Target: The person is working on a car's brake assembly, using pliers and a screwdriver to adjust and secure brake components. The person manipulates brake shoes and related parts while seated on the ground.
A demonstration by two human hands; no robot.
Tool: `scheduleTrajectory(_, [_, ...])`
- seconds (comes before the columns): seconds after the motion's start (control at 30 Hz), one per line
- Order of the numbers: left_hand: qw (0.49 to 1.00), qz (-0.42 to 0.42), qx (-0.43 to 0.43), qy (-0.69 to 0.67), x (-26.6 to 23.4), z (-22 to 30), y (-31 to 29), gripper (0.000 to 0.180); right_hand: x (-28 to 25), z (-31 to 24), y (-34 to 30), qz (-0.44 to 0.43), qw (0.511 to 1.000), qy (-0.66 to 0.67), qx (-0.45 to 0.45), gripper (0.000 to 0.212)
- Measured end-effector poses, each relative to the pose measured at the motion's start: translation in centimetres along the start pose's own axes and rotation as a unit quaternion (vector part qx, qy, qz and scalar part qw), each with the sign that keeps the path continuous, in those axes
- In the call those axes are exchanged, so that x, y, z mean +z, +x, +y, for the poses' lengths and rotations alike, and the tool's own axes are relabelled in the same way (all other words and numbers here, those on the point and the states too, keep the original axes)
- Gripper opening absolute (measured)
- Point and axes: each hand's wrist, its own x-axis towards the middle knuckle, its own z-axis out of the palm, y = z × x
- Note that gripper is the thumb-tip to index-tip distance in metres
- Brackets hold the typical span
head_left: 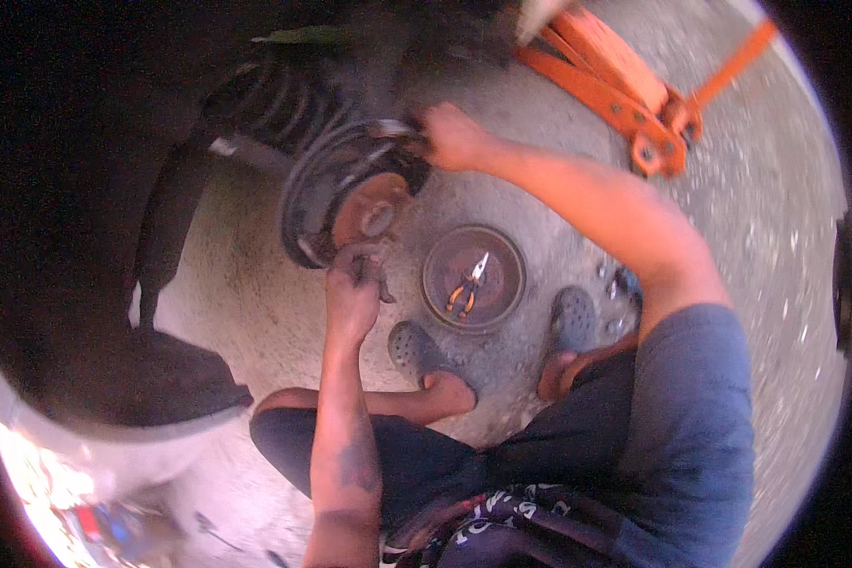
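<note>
A drum brake assembly [305, 194] shows at upper centre, with a dark backing plate and a rusty round hub [364, 208] in its middle. My left hand [355, 270] is closed at the hub's lower edge. A small dark piece pokes out of it, too blurred to name. At the upper right edge of the assembly, my right hand [452, 137] is closed, its fingers partly lost in shadow against the brake parts. Below, on the floor, a removed brake drum [435, 308] lies open side up. Pliers [470, 284] with orange and black handles rest inside it.
An orange floor jack [625, 104] stands at upper right, its handle slanting upward. A coil spring [289, 104] sits behind the brake. The dark vehicle body [76, 237] fills the left side. My feet in grey clogs [415, 348] flank the drum. Small parts [620, 284] lie beside the right foot.
</note>
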Motion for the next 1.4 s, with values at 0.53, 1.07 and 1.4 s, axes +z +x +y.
scheduleTrajectory(0.53, [0.990,-0.070,-0.120,-0.022,11.0,-0.8,6.2,0.082,-0.8,0.1,0.1,0.019,0.996,0.038,-0.075,0.036])
scheduleTrajectory(1.07, [0.990,0.139,0.009,0.008,3.6,5.0,0.3,0.034,1.1,1.5,0.4,0.020,0.992,0.000,-0.128,0.046])
scheduleTrajectory(1.4, [0.984,0.162,-0.009,-0.069,-0.1,3.4,-0.5,0.037,0.1,1.0,-0.5,0.054,0.988,0.002,-0.142,0.046])
